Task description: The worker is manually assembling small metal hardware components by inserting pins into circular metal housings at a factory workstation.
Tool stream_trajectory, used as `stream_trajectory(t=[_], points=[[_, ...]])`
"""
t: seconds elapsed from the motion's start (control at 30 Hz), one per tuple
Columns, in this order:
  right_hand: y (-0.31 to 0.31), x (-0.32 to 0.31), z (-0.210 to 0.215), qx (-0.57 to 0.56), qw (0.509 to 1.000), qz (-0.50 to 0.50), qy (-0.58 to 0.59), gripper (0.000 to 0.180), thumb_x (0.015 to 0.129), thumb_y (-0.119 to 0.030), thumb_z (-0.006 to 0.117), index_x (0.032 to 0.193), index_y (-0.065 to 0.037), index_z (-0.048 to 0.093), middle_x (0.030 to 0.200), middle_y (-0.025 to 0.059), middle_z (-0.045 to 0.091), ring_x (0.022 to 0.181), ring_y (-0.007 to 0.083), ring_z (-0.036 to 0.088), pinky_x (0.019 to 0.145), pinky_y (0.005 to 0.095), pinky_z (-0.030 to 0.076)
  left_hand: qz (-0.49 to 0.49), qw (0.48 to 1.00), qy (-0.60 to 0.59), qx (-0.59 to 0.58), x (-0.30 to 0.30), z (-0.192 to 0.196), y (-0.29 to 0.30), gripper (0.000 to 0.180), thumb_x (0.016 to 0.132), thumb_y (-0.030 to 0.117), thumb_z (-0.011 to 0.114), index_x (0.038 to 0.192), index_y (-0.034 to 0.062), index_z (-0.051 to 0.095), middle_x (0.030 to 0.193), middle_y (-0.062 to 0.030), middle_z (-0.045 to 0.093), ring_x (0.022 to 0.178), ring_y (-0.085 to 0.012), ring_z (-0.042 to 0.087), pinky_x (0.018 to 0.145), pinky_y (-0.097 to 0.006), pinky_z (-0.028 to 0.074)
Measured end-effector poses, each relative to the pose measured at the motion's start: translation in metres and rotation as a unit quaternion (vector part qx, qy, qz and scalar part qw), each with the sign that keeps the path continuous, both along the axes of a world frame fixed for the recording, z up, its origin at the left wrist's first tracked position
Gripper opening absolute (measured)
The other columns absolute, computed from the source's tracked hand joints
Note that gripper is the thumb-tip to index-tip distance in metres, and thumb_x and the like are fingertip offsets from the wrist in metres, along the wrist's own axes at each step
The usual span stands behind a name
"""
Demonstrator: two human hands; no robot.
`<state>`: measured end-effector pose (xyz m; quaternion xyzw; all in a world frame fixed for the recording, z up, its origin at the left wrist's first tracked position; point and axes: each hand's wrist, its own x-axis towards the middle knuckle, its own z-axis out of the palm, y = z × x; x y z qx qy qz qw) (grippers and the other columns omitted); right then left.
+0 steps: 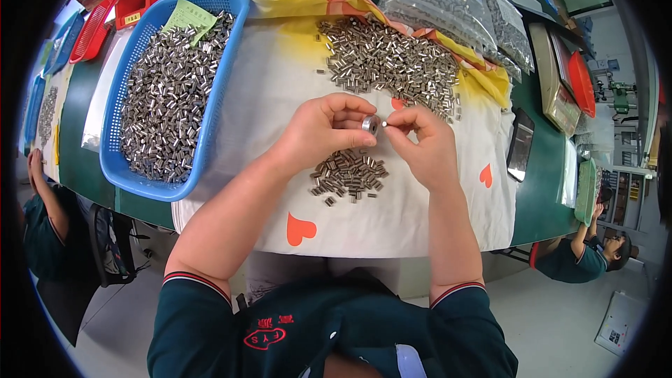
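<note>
Between the thumb and fingers of my left hand (323,129) is a round metal ring gauge (370,124) with a dark hole in its middle. My right hand (425,145) pinches a small metal cylinder (384,124) right beside the ring's face; whether the two touch I cannot tell. Below both hands lies a small heap of short metal cylinders (350,175) on the white cloth (392,227). A larger spread pile of the same cylinders (392,59) is beyond my hands. To the left, a blue plastic basket (115,115) is filled with many more cylinders.
Clear plastic bags of metal parts (441,0) stand at the back. A green paper slip (190,19) lies in the basket. On the right are a dark phone-like device (520,145) and a red tray (581,84). Other people sit at both sides.
</note>
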<state>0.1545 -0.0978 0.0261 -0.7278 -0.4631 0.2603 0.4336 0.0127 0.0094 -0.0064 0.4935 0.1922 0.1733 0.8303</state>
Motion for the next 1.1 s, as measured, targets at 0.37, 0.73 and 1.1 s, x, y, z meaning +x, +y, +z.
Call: stream_trajectory(t=[0.37,0.73,1.1], points=[[-0.005,-0.012,-0.005,0.137,0.957,0.060,-0.248,0.012,0.064,0.001,0.062,0.074,-0.004,0.058,0.075,0.0065,0.059,0.068,0.0238,0.056,0.061,0.0305,0.046,0.005,0.990,0.089,0.108,0.001,-0.001,-0.005,0.031,0.069,0.004,0.071,0.098,-0.0011,0.061,0.080,-0.0017,0.061,0.073,-0.0059,0.055,0.067,-0.019,0.047],[-0.007,0.015,0.007,-0.062,0.998,0.012,0.014,0.013,0.070,-0.007,0.064,0.083,-0.003,0.061,0.075,0.0073,0.061,0.068,0.0162,0.057,0.061,0.0264,0.045,-0.063,0.978,0.104,0.172,-0.001,0.007,-0.006,0.030,0.067,0.005,0.073,0.095,0.0018,0.062,0.077,0.0023,0.058,0.069,-0.0030,0.051,0.062,-0.018,0.044],[0.022,0.024,-0.032,0.009,0.938,-0.041,-0.344,0.004,0.070,-0.009,0.060,0.071,-0.007,0.058,0.071,0.0080,0.056,0.071,0.0263,0.053,0.066,0.0373,0.043,-0.043,0.991,0.072,0.106,0.001,0.000,-0.002,0.031,0.068,0.006,0.072,0.097,0.0011,0.061,0.082,0.0005,0.061,0.075,-0.0050,0.055,0.072,-0.021,0.047]])
